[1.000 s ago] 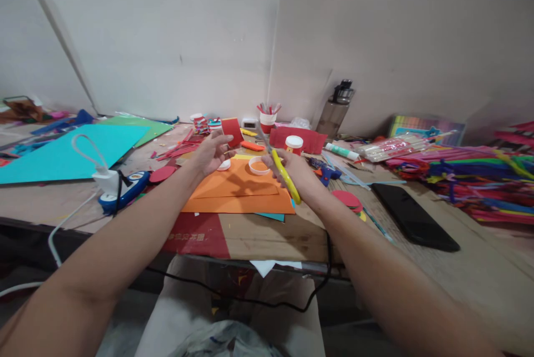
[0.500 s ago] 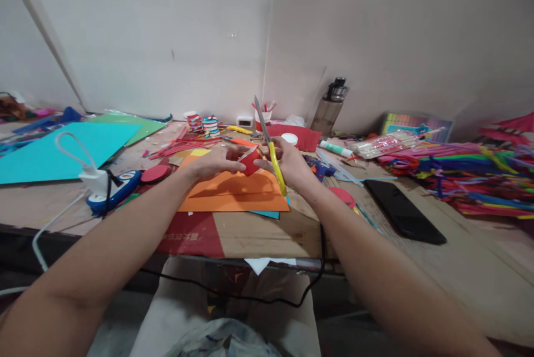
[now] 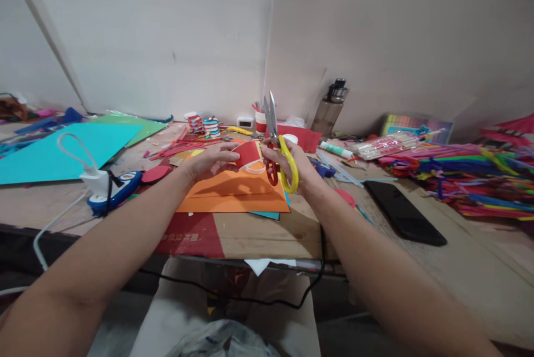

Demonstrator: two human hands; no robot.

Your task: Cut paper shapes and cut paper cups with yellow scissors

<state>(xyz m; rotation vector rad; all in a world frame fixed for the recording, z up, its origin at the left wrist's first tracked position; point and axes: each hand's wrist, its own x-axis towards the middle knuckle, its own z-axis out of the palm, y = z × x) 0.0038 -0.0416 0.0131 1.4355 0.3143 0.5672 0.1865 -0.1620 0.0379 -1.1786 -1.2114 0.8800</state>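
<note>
Above the orange paper sheets (image 3: 233, 198), a small red paper cup (image 3: 248, 152) is tipped on its side, its white rim facing down toward me. My left hand (image 3: 213, 160) grips the cup from the left, with thumb and fingers closed on it. My right hand (image 3: 297, 163) holds a pair of scissors (image 3: 272, 118), its silver blades pointing up and slightly apart. One scissor handle is yellow, the other red. The right fingertips reach the cup's right edge, where a narrow yellowish strip shows; whether they press on it is hard to see.
Red paper strips (image 3: 177, 144) and striped cups (image 3: 211, 127) lie behind on the left. A blue power strip (image 3: 114, 193) is at left. To the right are a black phone (image 3: 404, 212), a glue stick (image 3: 336, 149), bundled pipe cleaners (image 3: 471, 179) and a bottle (image 3: 329, 109).
The scissors have turned in my right hand, so both handles and parted blades now show. The red cup has rotated, bringing its white rim and yellowish strip into view.
</note>
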